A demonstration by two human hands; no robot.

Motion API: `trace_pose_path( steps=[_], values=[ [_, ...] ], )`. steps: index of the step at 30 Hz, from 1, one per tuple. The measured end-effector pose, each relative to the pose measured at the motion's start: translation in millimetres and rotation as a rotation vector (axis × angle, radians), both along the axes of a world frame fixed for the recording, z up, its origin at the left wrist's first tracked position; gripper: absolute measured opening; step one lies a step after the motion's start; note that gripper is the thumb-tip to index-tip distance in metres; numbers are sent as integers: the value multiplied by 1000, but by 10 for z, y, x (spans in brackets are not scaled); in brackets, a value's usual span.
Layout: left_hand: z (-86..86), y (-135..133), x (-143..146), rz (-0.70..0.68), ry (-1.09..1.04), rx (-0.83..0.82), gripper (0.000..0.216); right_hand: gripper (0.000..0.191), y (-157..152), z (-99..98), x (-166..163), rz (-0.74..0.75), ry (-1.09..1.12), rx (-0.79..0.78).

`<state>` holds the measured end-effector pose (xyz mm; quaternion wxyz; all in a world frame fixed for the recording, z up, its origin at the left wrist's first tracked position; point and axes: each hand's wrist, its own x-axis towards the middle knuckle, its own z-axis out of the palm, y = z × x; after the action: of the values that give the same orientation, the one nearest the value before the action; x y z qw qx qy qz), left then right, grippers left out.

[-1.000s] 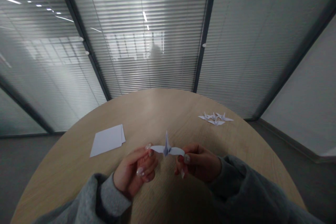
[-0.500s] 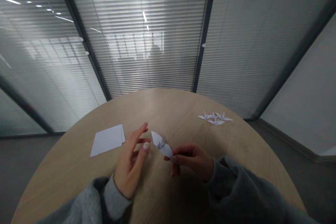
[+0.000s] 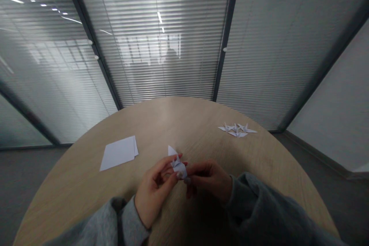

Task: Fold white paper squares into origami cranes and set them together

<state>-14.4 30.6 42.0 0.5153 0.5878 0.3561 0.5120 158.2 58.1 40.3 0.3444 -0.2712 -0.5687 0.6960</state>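
Observation:
A white folded paper crane (image 3: 179,167) is held between my two hands, above the near middle of the table. My right hand (image 3: 209,178) pinches its right wing between thumb and fingers. From the left, my left hand (image 3: 157,186) has its thumb on the near side of the crane and its fingers behind the body. One pointed wing (image 3: 171,150) sticks up past my left fingers. Part of the crane's body is hidden by my fingertips.
Several finished paper cranes (image 3: 238,130) lie grouped at the right of the round wooden table (image 3: 173,119). White paper sheets (image 3: 118,153) lie stacked on the left. Glass panels with blinds (image 3: 173,77) stand behind the table's far edge.
My left hand has moved right and closed from an open pose onto the paper crane. My right hand keeps its pinch on the wing, almost in place.

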Motion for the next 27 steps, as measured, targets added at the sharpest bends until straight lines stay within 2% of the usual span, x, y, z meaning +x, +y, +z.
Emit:
trace_pose_path(
  steps=[5, 7, 9, 12, 14, 17, 22, 27],
  values=[
    [26, 3, -32, 74, 128, 65, 38, 37, -3, -16, 7, -1, -70, 49],
    [53, 0, -48, 111, 220, 147, 34, 35, -1, -17, 20, -70, -94, 130],
    [77, -7, -57, 140, 319, 236, 33, 29, -4, -4, 37, -222, -141, 306],
    [85, -16, -64, 161, 436, 354, 34, 14, -38, 39, 58, -468, -223, 675],
    [70, -15, -68, 152, 484, 414, 36, 6, -83, 77, 60, -561, -244, 875],
    [43, -2, -74, 145, 539, 511, 39, 5, -160, 129, 41, -639, -243, 1051],
    [56, 8, -76, 131, 606, 664, 39, 8, -216, 160, 7, -664, -240, 1117],
    [101, -20, -58, 130, 652, 710, 40, 8, -213, 148, 11, -656, -248, 1118]
  ],
)
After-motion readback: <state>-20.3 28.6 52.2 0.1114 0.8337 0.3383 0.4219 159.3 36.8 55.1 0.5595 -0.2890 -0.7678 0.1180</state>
